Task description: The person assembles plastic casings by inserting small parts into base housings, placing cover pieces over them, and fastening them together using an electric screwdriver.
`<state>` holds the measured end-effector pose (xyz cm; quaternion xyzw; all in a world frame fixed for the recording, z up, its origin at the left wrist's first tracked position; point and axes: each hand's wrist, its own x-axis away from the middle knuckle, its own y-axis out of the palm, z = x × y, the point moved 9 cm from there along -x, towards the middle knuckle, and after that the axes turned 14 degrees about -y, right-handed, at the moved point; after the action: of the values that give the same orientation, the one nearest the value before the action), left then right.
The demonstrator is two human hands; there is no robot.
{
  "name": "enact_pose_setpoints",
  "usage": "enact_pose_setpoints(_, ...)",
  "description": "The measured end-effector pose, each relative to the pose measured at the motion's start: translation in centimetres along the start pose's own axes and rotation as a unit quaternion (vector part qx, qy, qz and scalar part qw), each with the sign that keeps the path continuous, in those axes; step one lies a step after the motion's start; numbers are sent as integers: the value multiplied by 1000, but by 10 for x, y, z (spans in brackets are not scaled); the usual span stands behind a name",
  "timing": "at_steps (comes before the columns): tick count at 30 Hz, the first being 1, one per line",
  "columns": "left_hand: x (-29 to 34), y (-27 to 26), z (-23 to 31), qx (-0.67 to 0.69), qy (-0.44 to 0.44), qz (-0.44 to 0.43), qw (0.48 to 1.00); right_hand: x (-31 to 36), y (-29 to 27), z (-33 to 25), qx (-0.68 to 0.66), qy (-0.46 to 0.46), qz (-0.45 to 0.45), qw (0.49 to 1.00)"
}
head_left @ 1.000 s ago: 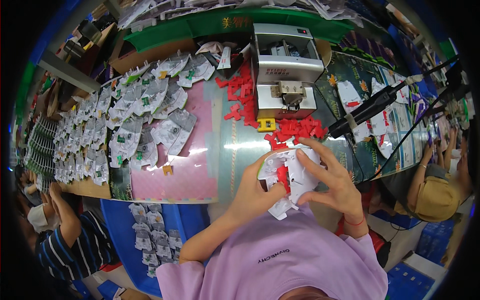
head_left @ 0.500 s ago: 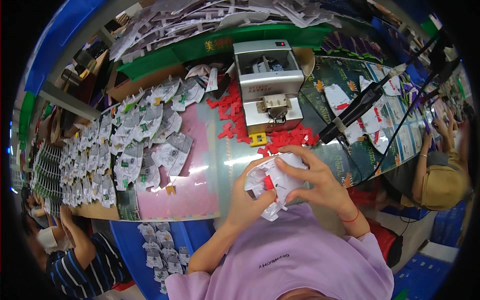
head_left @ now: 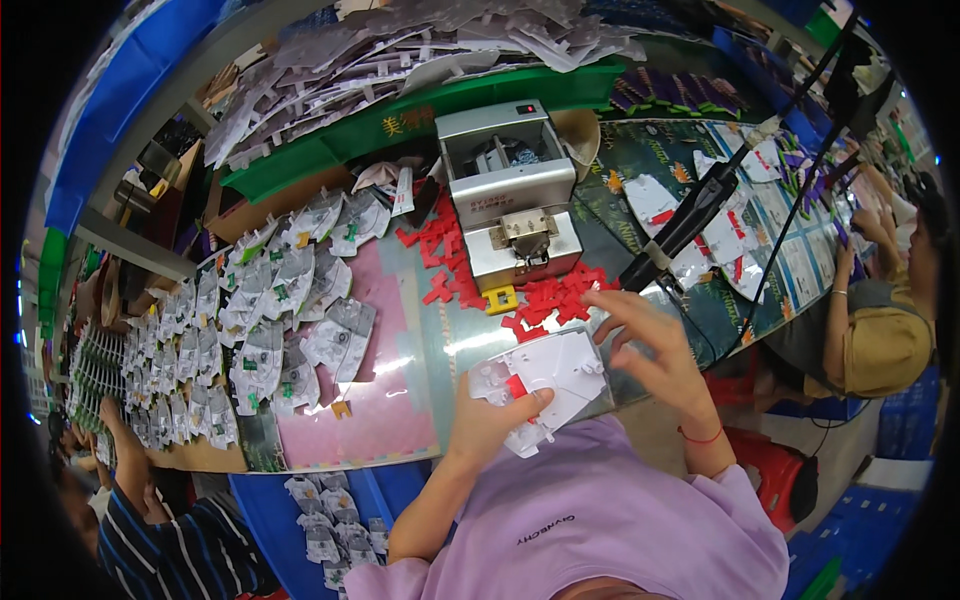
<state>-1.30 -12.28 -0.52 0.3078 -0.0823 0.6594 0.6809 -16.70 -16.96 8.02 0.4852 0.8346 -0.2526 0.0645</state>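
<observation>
My left hand (head_left: 492, 415) grips a white plastic housing (head_left: 568, 372) by its left side, thumb pressed on top. A red plastic piece (head_left: 517, 386) sits in the housing beside that thumb. My right hand (head_left: 655, 345) is raised just right of the housing, off it, with bent fingers apart and nothing visible in them. Beyond the hands lies a pile of small red plastic pieces (head_left: 560, 297) on the table, with a yellow block (head_left: 499, 300) at its edge. A silver screw-feeder-like machine (head_left: 515, 185) stands behind them.
A black electric screwdriver (head_left: 692, 215) slants at the right, near white housings with red pieces (head_left: 655, 205). Rows of grey-white housings (head_left: 265, 275) cover the left table. A green-edged bin (head_left: 400, 118) of white parts stands behind. Co-workers sit left (head_left: 175, 545) and right (head_left: 885, 345).
My right hand has let go of the housing and moved up and right. The left hand keeps its hold. The whole view has shifted slightly.
</observation>
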Motion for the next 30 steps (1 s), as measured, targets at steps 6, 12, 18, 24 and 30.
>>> enact_pose_setpoints(6,-1,10,-7,-60,-9,0,998,18,-2,42,-90,88,45,991)
enact_pose_setpoints(12,3,12,-2,-71,-18,-12,997,14,8,32,-60,70,36,995)
enact_pose_setpoints(18,4,16,-8,1,-38,-45,998,16,13,33,-100,75,81,989)
enact_pose_setpoints(24,5,20,-18,129,-104,-72,984,15,14,37,-81,87,65,991)
enact_pose_setpoints(30,6,15,-20,150,-123,-54,980,9,15,37,-39,73,24,996)
